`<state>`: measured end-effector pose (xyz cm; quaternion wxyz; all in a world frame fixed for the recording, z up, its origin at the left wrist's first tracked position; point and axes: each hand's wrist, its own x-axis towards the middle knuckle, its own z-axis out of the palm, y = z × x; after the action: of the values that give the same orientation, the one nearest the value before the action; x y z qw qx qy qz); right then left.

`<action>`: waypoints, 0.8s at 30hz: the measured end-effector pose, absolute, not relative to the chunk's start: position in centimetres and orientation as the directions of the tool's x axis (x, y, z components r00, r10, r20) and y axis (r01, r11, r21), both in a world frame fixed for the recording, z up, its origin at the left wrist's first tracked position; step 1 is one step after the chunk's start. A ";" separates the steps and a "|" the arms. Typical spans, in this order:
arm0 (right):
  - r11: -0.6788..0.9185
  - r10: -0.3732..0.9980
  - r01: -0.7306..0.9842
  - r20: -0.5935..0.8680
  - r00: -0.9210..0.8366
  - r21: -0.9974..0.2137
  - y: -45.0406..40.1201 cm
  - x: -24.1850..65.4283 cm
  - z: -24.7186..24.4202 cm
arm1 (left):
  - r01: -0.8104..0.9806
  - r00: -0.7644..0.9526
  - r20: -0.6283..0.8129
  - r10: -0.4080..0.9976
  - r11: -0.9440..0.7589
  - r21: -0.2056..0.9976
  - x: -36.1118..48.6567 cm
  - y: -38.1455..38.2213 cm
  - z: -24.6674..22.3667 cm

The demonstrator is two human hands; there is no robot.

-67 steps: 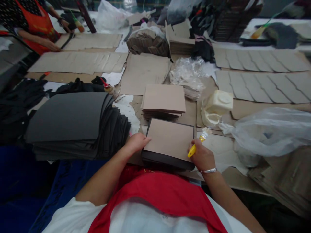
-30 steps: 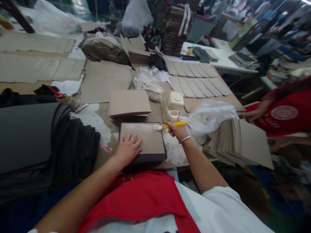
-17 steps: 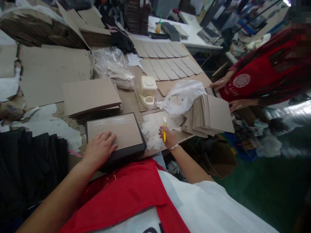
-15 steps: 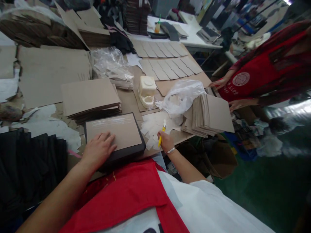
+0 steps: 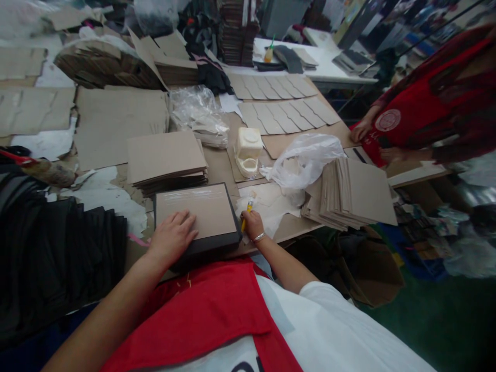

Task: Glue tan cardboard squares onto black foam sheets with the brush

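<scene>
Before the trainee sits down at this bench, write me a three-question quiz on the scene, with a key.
1. Multiple choice: what does the right hand hold?
A) scissors
B) a yellow-handled brush
C) a knife

2. True or false: the left hand rests on the tan board.

3. Fill in: the pale streaks on the board lie toward the ____ edge, as seen by the person working (near or far).

Key: 1. B; 2. True; 3. far.

a workshop, judging by the stacked boards (image 5: 166, 155), piled dark sheets (image 5: 77, 263) and worktables (image 5: 329, 68).
</scene>
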<state>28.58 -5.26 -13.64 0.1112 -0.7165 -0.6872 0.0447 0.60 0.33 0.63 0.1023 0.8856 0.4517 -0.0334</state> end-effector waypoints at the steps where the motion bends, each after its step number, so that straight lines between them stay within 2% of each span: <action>1: -0.037 0.994 0.970 0.092 0.061 -0.242 -5.3 28.8 -13.9 | 0.808 0.587 -0.149 0.795 -0.567 0.158 0.6 0.3 0.6; 6: -0.064 0.990 0.958 0.105 0.097 -0.279 -5.8 29.0 -14.1 | 0.801 0.598 -0.144 0.789 -0.580 0.149 0.4 0.2 0.3; 11: 0.059 0.987 0.963 0.158 -0.017 -0.262 -7.2 28.3 -14.2 | 0.800 0.600 -0.140 0.787 -0.591 0.107 0.3 0.1 0.0; 15: 0.039 0.991 0.966 0.133 -0.004 -0.258 -8.1 27.8 -14.1 | 0.799 0.602 -0.142 0.786 -0.594 0.096 0.4 -0.1 -0.1; 17: -0.017 0.993 0.948 0.103 0.052 -0.318 -7.9 27.8 -13.5 | 0.802 0.597 -0.148 0.788 -0.591 0.091 0.3 -0.1 0.0; 20: -0.191 0.949 0.840 0.124 0.290 -0.507 -7.0 28.3 -10.8 | 0.807 0.590 -0.166 0.790 -0.579 0.113 0.2 0.0 0.5; 22: -0.240 0.883 0.711 0.156 0.443 -0.661 -6.4 28.7 -7.8 | 0.813 0.579 -0.136 0.804 -0.554 0.180 0.7 0.2 1.2; 24: -0.169 0.872 0.605 0.168 0.460 -0.778 -6.0 28.6 -4.1 | 0.780 0.578 -0.040 0.815 -0.538 0.320 2.0 0.4 2.3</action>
<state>28.64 -5.96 -4.11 0.4143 -0.7473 -0.4938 0.1612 2.00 0.42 2.26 0.1530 0.8749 0.4559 0.0568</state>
